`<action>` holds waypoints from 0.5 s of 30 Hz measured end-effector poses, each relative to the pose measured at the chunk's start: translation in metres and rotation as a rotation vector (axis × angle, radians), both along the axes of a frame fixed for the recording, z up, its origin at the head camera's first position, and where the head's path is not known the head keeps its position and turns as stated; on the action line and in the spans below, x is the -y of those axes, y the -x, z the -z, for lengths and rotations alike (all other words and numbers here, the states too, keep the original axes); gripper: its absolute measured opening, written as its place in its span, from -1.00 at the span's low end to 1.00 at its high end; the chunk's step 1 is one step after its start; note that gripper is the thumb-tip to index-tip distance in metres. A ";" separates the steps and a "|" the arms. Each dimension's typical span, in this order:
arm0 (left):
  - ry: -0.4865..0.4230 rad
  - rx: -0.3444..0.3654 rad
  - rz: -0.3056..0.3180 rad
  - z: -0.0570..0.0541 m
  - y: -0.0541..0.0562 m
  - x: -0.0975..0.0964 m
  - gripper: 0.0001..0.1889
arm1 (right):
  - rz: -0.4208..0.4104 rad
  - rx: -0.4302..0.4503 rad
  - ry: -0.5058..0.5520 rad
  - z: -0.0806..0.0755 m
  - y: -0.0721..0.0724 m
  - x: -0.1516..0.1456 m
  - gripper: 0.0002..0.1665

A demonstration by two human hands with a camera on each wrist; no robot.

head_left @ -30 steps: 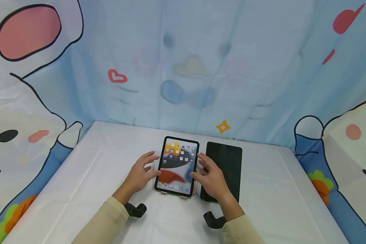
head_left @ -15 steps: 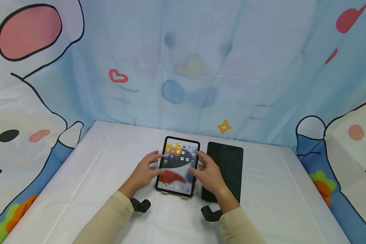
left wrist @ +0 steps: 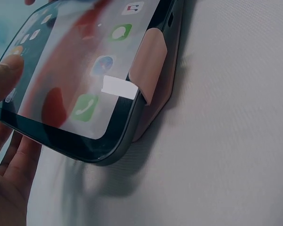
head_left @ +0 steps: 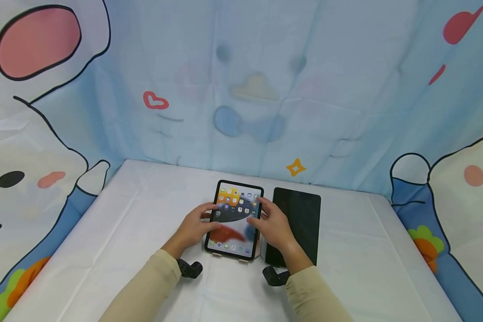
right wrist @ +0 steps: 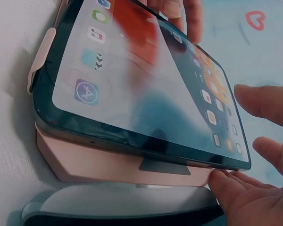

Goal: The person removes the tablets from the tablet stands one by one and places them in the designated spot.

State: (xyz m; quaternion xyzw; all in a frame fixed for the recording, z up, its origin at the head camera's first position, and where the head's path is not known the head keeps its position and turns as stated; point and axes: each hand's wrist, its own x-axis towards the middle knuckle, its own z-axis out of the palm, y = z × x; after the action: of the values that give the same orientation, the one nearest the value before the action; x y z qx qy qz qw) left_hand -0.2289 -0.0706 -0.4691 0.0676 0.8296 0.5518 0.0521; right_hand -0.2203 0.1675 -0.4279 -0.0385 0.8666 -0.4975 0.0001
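A tablet with its home screen lit (head_left: pixel 233 239) leans back on a pink stand (right wrist: pixel 94 162), whose lips catch its lower edge. My left hand (head_left: pixel 191 228) is at its left side, thumb (left wrist: pixel 12 70) over the glass and the other fingers lower, behind the edge. On the opposite side my right hand (head_left: pixel 277 227) is spread around the right edge; its thumb (right wrist: pixel 257 100) stands off the screen, while lower fingers reach beside the stand. Neither hand's fingers are closed tightly on the tablet. A second tablet with a dark screen (head_left: pixel 306 223) stands just right, partly behind my right hand.
A white cloth covers the table (head_left: pixel 120 232). Behind it hangs a light blue cartoon curtain (head_left: pixel 185 134). Black wrist cameras (head_left: pixel 191 269) jut inward from both wrists. The dark tablet stands close beside the pink stand.
Both hands have closed in on the lit tablet from either side, the left moving right and the right slightly left and forward. Both tablets have stayed in place.
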 end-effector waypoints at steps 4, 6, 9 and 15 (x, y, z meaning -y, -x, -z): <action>-0.006 0.014 0.002 0.001 0.001 -0.001 -0.42 | 0.018 0.002 0.003 0.002 0.004 0.003 -0.23; -0.004 0.025 -0.002 0.001 0.001 -0.002 -0.42 | 0.021 -0.001 0.009 0.002 0.005 0.004 -0.24; 0.007 0.024 -0.005 0.000 0.002 -0.003 -0.42 | 0.029 -0.011 -0.006 0.003 0.007 0.006 -0.24; 0.018 0.014 -0.006 -0.004 0.002 -0.004 -0.44 | 0.043 -0.018 -0.041 0.002 0.008 0.008 -0.21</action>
State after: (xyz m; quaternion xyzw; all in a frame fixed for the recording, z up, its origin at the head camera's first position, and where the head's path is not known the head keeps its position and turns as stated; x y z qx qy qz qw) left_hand -0.2310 -0.0666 -0.4654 0.0610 0.8342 0.5451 0.0569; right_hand -0.2280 0.1597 -0.4301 -0.0244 0.8772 -0.4793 -0.0175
